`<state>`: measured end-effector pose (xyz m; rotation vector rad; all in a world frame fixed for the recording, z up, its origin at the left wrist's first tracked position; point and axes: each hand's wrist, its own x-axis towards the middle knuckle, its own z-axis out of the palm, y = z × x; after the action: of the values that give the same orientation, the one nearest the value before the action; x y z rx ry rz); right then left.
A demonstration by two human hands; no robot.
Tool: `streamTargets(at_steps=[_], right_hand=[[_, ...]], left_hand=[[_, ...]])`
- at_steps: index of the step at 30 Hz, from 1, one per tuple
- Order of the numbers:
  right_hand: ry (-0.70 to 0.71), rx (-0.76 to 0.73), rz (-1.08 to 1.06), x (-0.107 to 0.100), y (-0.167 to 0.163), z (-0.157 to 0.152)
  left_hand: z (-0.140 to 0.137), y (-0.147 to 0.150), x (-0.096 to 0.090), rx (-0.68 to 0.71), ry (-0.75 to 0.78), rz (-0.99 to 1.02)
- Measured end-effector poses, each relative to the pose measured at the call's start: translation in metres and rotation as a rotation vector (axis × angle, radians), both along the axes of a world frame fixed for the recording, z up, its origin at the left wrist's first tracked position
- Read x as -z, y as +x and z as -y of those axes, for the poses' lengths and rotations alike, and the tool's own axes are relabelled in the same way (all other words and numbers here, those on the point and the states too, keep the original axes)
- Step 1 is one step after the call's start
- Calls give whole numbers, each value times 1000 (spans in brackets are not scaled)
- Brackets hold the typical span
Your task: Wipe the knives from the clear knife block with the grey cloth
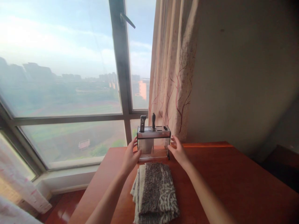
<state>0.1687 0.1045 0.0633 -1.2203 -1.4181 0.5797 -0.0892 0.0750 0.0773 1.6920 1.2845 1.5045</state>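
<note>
Daylight from a wide window [63,77] falls on a reddish-brown wooden table [233,180] set against a grey wall, with a hazy view of fields and far buildings beyond the glass. Near the table's far edge, close under the window frame, stands a small knife holder [153,141] with a dark slotted top, metal frame and clear walls. Two dark handles [143,122] stick up from the slots on the holder's left half; the right-hand slots show nothing standing in them. Through the clear front of the holder a pale blade shape can be made out, though not sharply.

Left hand [130,157] lies against the holder's left end, fingers spread and curved round the frame, thumb toward the front; its grip is loose and not closed tight, only pressing on the side. Right hand [178,151] mirrors it at the holder's right end, fingers stretched out flat along the side wall, touching or very nearly touching it; the grip is likewise unclenched. Both forearms reach in from below the holder.

Just in front of the holder, between the two arms, lies a folded patterned towel [154,189], grey and cream. Behind and to the right of the holder hangs a cream curtain [174,68] printed with reddish branches.
</note>
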Motion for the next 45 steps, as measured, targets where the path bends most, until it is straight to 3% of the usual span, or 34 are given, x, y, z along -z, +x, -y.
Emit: streamTargets(at_steps=[6, 9, 12, 16, 19, 31, 38, 45], right_hand=[[-149, 17, 54, 57, 12, 30], [-184, -28, 113, 81, 14, 51], [-186, -22, 159, 91, 14, 67], [-168, -21, 200, 92, 12, 77], [-156, -30, 215, 92, 11, 79], [-135, -43, 228, 91, 10, 79], [-133, -44, 238, 92, 10, 77], [-141, -56, 251, 87, 9, 80]], left_hand=[[-10, -8, -11, -168, 22, -47], [-20, -13, -33, -218, 59, -54], [-33, -12, -63, -228, 113, -73], [-53, -1, -100, -142, 167, -94], [-67, 7, -115, -38, 165, -103], [-77, 3, -119, 218, -12, -36], [-76, 4, -132, 268, -49, 48], [-80, 18, -152, 237, 53, 174]])
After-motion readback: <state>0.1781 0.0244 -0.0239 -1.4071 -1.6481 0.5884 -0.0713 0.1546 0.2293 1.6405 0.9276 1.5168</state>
